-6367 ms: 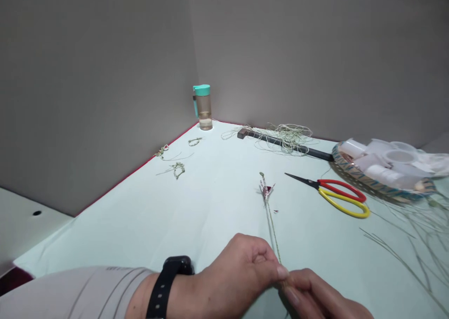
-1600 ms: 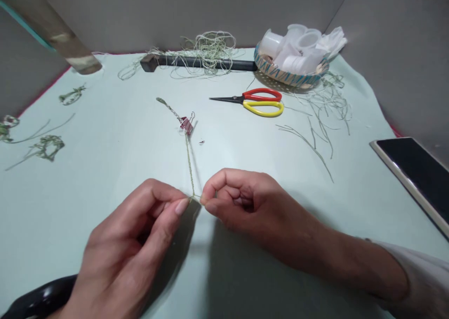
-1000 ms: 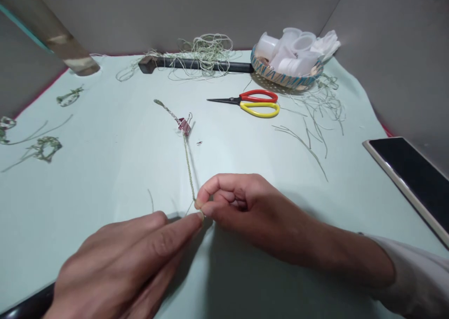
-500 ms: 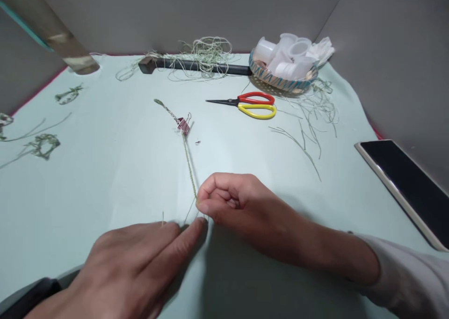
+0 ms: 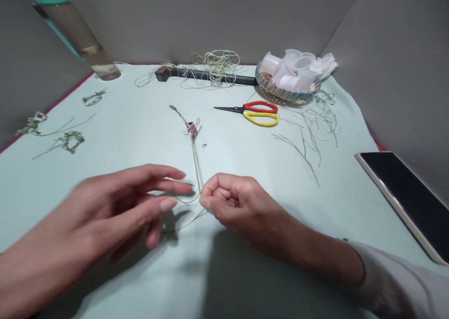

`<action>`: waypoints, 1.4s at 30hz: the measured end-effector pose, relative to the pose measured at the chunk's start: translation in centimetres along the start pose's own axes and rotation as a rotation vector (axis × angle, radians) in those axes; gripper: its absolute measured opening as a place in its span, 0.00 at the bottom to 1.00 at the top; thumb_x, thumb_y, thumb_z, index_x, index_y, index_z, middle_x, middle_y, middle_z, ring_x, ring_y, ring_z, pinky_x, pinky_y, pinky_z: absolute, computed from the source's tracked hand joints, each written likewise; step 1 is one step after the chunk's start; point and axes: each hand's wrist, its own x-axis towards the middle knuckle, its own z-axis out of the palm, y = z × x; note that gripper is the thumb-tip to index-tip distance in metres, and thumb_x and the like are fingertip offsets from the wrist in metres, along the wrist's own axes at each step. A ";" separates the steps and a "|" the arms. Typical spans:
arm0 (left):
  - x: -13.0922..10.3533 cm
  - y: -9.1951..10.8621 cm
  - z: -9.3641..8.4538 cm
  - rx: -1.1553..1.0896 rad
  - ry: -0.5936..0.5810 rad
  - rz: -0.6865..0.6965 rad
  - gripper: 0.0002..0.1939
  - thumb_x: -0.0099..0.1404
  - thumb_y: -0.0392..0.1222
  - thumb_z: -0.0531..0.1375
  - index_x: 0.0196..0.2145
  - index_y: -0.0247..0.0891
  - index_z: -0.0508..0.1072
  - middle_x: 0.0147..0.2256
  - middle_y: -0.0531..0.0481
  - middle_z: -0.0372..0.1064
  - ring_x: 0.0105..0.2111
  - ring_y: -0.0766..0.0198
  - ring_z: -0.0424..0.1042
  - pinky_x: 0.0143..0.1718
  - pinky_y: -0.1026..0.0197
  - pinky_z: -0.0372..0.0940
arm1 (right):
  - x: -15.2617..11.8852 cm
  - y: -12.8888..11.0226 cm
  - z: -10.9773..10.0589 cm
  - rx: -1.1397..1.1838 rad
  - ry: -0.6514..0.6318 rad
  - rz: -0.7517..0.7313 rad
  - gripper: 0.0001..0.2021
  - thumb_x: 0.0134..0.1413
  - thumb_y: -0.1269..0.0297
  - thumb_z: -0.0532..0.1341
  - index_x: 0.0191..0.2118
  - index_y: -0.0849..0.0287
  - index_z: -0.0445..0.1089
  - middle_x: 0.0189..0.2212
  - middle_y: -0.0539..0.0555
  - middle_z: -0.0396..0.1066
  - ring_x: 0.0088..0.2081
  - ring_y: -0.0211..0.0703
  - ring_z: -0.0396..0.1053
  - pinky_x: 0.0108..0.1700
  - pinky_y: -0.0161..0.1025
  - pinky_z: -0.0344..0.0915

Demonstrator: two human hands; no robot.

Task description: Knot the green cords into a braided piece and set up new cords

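A thin green braided cord (image 5: 196, 164) runs from a dark red binder clip (image 5: 191, 129) toward me. Its near end is pinched between the thumb and index finger of my right hand (image 5: 233, 199). Loose thin threads (image 5: 191, 221) trail leftward from that pinch. To the left of the cord, my left hand (image 5: 129, 202) is raised with its fingers apart, and one thread curves close to its fingertips. Whether that thread touches the fingers I cannot tell. Past the clip, the cord ends in a small green tip (image 5: 173, 107).
Scissors (image 5: 259, 113) lie beyond my right hand, near cut threads (image 5: 305, 157). A basket of spools (image 5: 287, 94), a dark bar (image 5: 210, 75) and tangled thread (image 5: 222, 64) are at the back. A phone (image 5: 403, 197) lies right; knotted green pieces (image 5: 73, 142) lie left.
My left hand has lifted from the near threads, moved left and spread its fingers. My right hand keeps its pinch on the cord. The view has shifted slightly.
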 end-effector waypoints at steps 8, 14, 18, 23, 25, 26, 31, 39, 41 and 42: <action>2.6 0.8 4.9 -0.092 -0.165 -0.098 0.18 0.60 0.56 0.73 0.25 0.41 0.76 0.18 0.59 0.54 0.20 0.70 0.46 0.20 0.67 0.43 | -0.1 0.3 0.1 -0.029 0.025 0.018 0.06 0.65 0.69 0.61 0.34 0.56 0.69 0.21 0.40 0.55 0.25 0.32 0.51 0.27 0.35 0.48; 2.2 -0.4 4.5 -0.126 -0.091 -0.177 0.19 0.59 0.60 0.73 0.27 0.41 0.78 0.22 0.57 0.52 0.24 0.67 0.44 0.24 0.62 0.40 | -0.2 0.3 0.2 -0.131 0.051 -0.068 0.06 0.63 0.68 0.62 0.33 0.56 0.68 0.20 0.40 0.55 0.25 0.33 0.52 0.28 0.35 0.51; 2.4 -0.4 4.7 -0.131 -0.071 -0.225 0.15 0.56 0.54 0.75 0.28 0.41 0.80 0.23 0.56 0.57 0.24 0.68 0.45 0.24 0.62 0.40 | -0.1 0.9 0.1 -0.224 0.088 -0.209 0.08 0.67 0.66 0.60 0.34 0.56 0.71 0.22 0.43 0.62 0.27 0.34 0.58 0.33 0.36 0.56; 2.5 -0.4 4.8 -0.119 -0.077 -0.228 0.12 0.55 0.51 0.74 0.28 0.42 0.81 0.22 0.56 0.57 0.23 0.68 0.46 0.23 0.63 0.41 | -0.6 1.2 -0.3 -0.446 0.085 -0.379 0.12 0.73 0.67 0.55 0.33 0.56 0.68 0.33 0.50 0.76 0.35 0.37 0.68 0.41 0.37 0.63; 2.4 -0.4 4.8 -0.116 -0.071 -0.229 0.12 0.55 0.51 0.74 0.28 0.41 0.81 0.22 0.56 0.57 0.24 0.68 0.47 0.23 0.64 0.41 | -0.8 1.2 -0.5 -0.540 0.056 -0.403 0.12 0.69 0.71 0.55 0.31 0.56 0.63 0.31 0.49 0.73 0.33 0.37 0.65 0.38 0.37 0.61; 2.4 -0.4 4.8 -0.119 -0.068 -0.228 0.13 0.55 0.52 0.74 0.28 0.41 0.81 0.22 0.56 0.58 0.24 0.68 0.47 0.23 0.64 0.42 | -0.9 1.2 -0.5 -0.574 0.050 -0.416 0.11 0.67 0.73 0.56 0.31 0.56 0.61 0.30 0.48 0.71 0.32 0.37 0.63 0.37 0.37 0.59; 2.3 -0.3 4.9 -0.135 -0.062 -0.233 0.15 0.56 0.54 0.75 0.29 0.41 0.80 0.23 0.55 0.61 0.24 0.67 0.48 0.24 0.64 0.44 | -1.0 1.4 -0.4 -0.613 0.069 -0.397 0.13 0.62 0.73 0.57 0.27 0.56 0.56 0.26 0.47 0.63 0.28 0.35 0.56 0.33 0.38 0.53; 2.6 -1.0 5.0 -0.175 -0.116 -0.221 0.21 0.58 0.61 0.73 0.30 0.40 0.77 0.20 0.61 0.48 0.23 0.68 0.41 0.23 0.62 0.37 | -0.1 0.6 -0.3 -0.379 0.168 -0.080 0.07 0.65 0.65 0.62 0.47 0.56 0.72 0.24 0.43 0.62 0.28 0.37 0.60 0.36 0.37 0.57; 2.9 -1.2 5.0 -0.179 -0.119 -0.211 0.22 0.55 0.60 0.75 0.29 0.40 0.76 0.19 0.62 0.48 0.22 0.69 0.40 0.23 0.62 0.36 | 0.3 0.6 -0.4 -0.337 0.124 -0.020 0.15 0.61 0.66 0.64 0.53 0.57 0.73 0.23 0.41 0.59 0.26 0.36 0.57 0.34 0.36 0.56; 3.0 -1.4 5.1 -0.179 -0.121 -0.202 0.22 0.54 0.60 0.75 0.29 0.40 0.76 0.19 0.62 0.48 0.22 0.69 0.40 0.22 0.62 0.36 | 0.4 0.6 -0.5 -0.313 0.078 -0.032 0.12 0.61 0.66 0.64 0.50 0.58 0.75 0.22 0.41 0.58 0.26 0.35 0.56 0.33 0.36 0.55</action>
